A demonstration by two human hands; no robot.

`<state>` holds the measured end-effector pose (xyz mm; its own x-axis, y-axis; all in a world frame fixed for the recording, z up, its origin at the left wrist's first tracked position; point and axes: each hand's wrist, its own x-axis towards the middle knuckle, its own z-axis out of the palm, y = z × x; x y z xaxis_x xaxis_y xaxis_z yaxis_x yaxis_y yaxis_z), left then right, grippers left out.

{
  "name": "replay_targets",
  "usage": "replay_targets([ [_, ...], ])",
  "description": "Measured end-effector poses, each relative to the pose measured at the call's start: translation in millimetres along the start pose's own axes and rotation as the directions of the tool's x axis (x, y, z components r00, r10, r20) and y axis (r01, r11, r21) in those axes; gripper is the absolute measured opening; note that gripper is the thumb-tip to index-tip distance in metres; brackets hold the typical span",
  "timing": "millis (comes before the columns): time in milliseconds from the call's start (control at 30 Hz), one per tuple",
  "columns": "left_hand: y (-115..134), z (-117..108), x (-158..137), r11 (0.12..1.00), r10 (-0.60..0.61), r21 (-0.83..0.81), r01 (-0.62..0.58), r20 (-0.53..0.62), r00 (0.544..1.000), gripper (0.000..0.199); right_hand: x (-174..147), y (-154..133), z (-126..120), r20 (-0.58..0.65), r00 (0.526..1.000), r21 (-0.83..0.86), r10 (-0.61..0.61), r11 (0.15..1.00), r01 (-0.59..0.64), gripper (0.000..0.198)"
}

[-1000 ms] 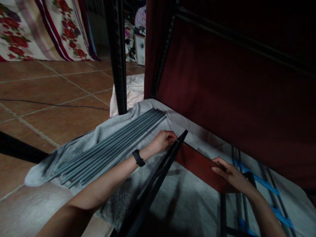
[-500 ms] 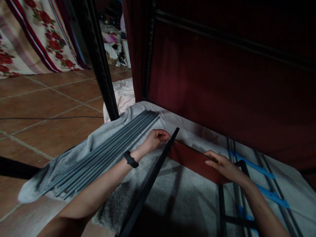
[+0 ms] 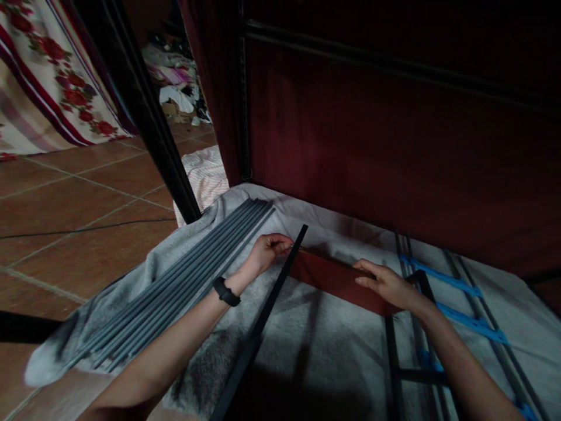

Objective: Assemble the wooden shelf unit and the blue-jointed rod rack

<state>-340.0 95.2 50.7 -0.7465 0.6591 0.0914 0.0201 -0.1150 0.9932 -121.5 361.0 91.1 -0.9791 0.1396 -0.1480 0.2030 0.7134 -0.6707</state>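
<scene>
"Where are the hands?"

"They're apart, with a red-brown board [image 3: 331,279] between them. The right hand [image 3: 385,285] has it. The thumb is on the front side and the fingers go over the top edge."

"And the left hand [image 3: 272,251]?"

"Its thumb and finger are pinched close, right by the top of a thin black bar [image 3: 270,305]. I can't tell what is in that pinch. It's too small to see."

"Where does the bar go?"

"From the left fingertips it slants back, down between the two arms. The board's left end meets it near the top, just right of the left hand."

"What's on the left wrist?"

"A black band [image 3: 226,292]."

"What's left of that hand?"

"A bunch of long gray rods [image 3: 175,289], side by side. They lie on a fuzzy gray blanket [image 3: 333,342], and the blanket goes under both hands."

"And near the right hand?"

"A black frame [image 3: 392,362] is under that hand and arm. Farther right, blue strips [image 3: 473,325] go across some dark bars."

"What's past the hands?"

"A big dark red cloth [image 3: 372,146], like a wall. Far off to the left hangs a curtain [image 3: 74,93] with red flowers."
</scene>
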Motion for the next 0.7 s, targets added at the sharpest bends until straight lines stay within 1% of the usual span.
replay_targets([
  [100, 0, 0, 1, 0.995, -0.034, -0.097, 0.031, -0.027, 0.999, 0.031, 0, -1, 1, -0.008, 1.0, 0.016, -0.016, 1.0, 0.016, 0.029],
  [167, 0, 1, 1, 0.991, -0.051, -0.129, 0.044, -0.047, 0.998, 0.034, 0, -3, 2, -0.012, 1.0, 0.024, -0.021, 0.999, 0.021, 0.028],
  [400, 2, 6, -2, 0.99, -0.066, -0.129, 0.05, -0.13, 0.989, 0.033, 1, -3, 4, -0.024, 1.0, 0.004, -0.008, 1.0, 0.008, 0.025],
  [600, 2, 14, -6, 0.999, 0.003, -0.044, -0.011, -0.173, 0.985, 0.029, 2, 0, 6, -0.064, 0.998, -0.035, -0.023, 0.999, 0.021, 0.026],
  [700, -1, 17, -9, 0.997, -0.03, -0.079, 0.017, -0.169, 0.985, 0.031, 3, 1, 7, -0.067, 0.998, -0.051, -0.017, 0.999, 0.014, 0.027],
])
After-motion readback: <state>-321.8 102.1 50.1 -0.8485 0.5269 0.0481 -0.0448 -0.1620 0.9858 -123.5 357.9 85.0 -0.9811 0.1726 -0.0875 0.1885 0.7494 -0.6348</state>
